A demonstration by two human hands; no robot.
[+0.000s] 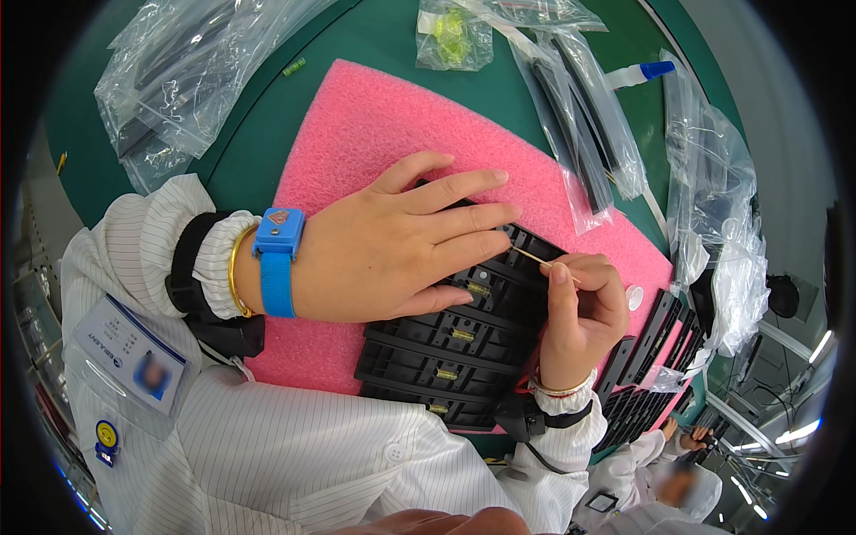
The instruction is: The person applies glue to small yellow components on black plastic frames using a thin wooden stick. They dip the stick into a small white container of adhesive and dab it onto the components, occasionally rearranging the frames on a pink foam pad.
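Several black plastic strips [446, 350] lie side by side on a pink foam sheet [357, 116]. Each visible strip carries a small yellow-green piece [462, 335] near its middle. My left hand [374, 241] rests flat across the upper strips with its fingers spread, hiding part of them. Between the thumb and fingers of my right hand [584, 308] is a thin wooden stick [532, 257]. Its tip points at the end of an upper strip, close to my left fingertips; whether it touches is too small to tell.
Clear bags of black strips [178, 80] [580, 116] lie on the green table [267, 134]. Farther back are a bag of yellow-green pieces [455, 37] and a blue-capped white bottle [640, 75]. More black parts [655, 339] sit at right, near a small white disc [634, 297]. A co-worker [660, 481] appears lower right.
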